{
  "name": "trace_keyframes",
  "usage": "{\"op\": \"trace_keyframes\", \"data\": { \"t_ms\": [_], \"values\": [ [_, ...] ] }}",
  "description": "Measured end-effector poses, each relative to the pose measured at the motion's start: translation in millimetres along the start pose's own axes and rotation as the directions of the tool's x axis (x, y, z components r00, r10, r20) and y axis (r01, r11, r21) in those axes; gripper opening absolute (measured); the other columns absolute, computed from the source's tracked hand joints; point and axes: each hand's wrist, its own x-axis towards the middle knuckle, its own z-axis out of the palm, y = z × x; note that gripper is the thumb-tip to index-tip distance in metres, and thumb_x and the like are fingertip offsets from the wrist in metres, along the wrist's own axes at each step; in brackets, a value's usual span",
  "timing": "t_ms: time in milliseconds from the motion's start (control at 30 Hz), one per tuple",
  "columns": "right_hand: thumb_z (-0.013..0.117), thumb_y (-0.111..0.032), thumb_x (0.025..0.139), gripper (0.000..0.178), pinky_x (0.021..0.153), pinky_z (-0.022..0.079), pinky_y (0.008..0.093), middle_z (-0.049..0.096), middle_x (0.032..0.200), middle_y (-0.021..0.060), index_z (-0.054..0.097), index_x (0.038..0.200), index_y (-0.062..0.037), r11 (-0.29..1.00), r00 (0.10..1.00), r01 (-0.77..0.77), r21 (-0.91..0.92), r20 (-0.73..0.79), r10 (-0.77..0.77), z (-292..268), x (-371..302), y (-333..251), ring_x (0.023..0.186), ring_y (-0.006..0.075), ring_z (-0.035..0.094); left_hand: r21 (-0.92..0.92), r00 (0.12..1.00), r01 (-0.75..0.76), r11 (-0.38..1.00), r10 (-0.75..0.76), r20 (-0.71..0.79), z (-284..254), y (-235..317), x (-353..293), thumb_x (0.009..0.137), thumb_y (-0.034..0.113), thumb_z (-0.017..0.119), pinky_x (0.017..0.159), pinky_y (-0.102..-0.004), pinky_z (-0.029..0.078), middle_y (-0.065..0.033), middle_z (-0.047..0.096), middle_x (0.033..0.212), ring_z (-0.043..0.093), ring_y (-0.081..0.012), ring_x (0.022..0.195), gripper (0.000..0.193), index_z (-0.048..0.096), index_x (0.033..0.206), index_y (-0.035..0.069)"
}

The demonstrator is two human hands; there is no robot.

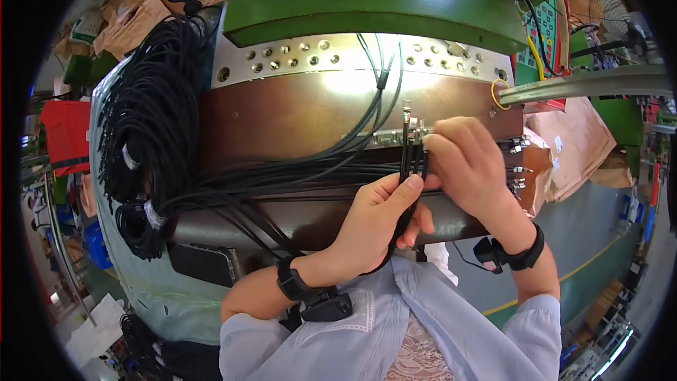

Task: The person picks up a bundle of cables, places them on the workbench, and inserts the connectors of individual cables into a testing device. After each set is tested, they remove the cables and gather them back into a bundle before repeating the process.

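My left hand (381,215) is closed round a small bunch of black cables (406,162), which stands up out of its grip with bare metal connectors (415,127) at the top. My right hand (469,162) is bent in a pinch beside those connectors, thumb and forefinger at one cable end; the exact spot between them is partly hidden. More long black cables (310,171) run across the brown bench (268,123) from the left, passing behind my left hand. Several of their metal ends (520,169) stick out beyond my right hand.
A thick coil of black cables (151,113) lies at the left, above a dark phone (203,262). Ahead, a green machine body (374,3) overhangs a perforated metal plate (282,60). A metal bar (585,86) reaches in from the right, near brown paper (575,144).
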Motion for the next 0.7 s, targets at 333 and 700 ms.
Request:
{"op": "trace_keyframes", "data": {
  "t_ms": [333,700],
  "values": [
    [0.064,0.006,0.071,0.02,0.07,0.049,0.0357,0.062,0.092,0.0115,0.055,0.088,-0.0032,0.907,0.985,-0.169,0.386,0.093,0.144,32.4,7.4,-5.9,0.084,0.0299,0.06,0.167,0.975,-0.219,0.961,0.222,-0.002,-9.2,26.3,-36.8,0.098,0.021,0.032,0.048,-0.0251,0.046,-0.0159,0.062,0.068,0.054,-0.016,0.048,0.035,0.055,0.102,-0.006],
    [0.063,0.006,0.071,0.023,0.069,0.049,0.034,0.061,0.094,0.0126,0.054,0.09,-0.0038,0.989,0.999,-0.032,0.147,-0.008,0.033,5.7,11.5,-14.0,0.084,0.0293,0.061,0.171,0.997,-0.018,0.985,0.004,0.083,2.7,25.8,-20.5,0.101,0.028,0.031,0.057,-0.0222,0.047,-0.01,0.061,0.07,0.056,-0.0117,0.057,0.04,0.052,0.111,-0.003]
  ]
}}
